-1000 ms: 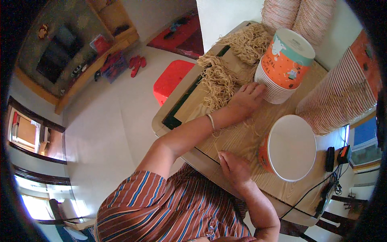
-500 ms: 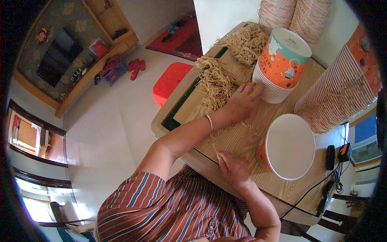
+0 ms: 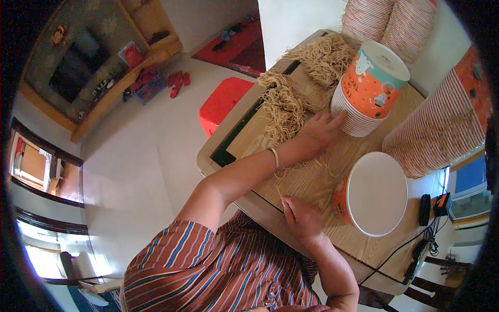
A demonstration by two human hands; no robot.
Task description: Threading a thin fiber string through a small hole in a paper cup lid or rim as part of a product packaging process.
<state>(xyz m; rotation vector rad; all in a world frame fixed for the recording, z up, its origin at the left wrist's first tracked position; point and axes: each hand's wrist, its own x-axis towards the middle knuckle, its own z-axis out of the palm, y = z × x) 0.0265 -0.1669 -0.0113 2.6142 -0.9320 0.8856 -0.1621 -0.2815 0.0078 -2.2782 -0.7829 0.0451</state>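
Note:
On the table stands an upside-down stack of paper tubs, orange and teal with nested white rims. My left hand is beside the base of the stack, its fingers stretched toward the lower rims and apparently touching them. Closer to me, my right hand pinches the end of a thin tan cord between thumb and fingers. One orange paper tub with a white inside lies tilted to the right of that hand, its mouth facing me. Bunches of tan cord lie heaped left of the stack.
A long stack of nested tubs, with cords draped over it, leans at the right. More stacked tubs stand against the wall. Black cables and an adapter lie at the table's right edge. A red stool stands beyond the left edge.
The whole view has shifted slightly. My left hand stays by the base of the stack with its fingers slightly shifted; my right hand keeps its pinch on the cord.

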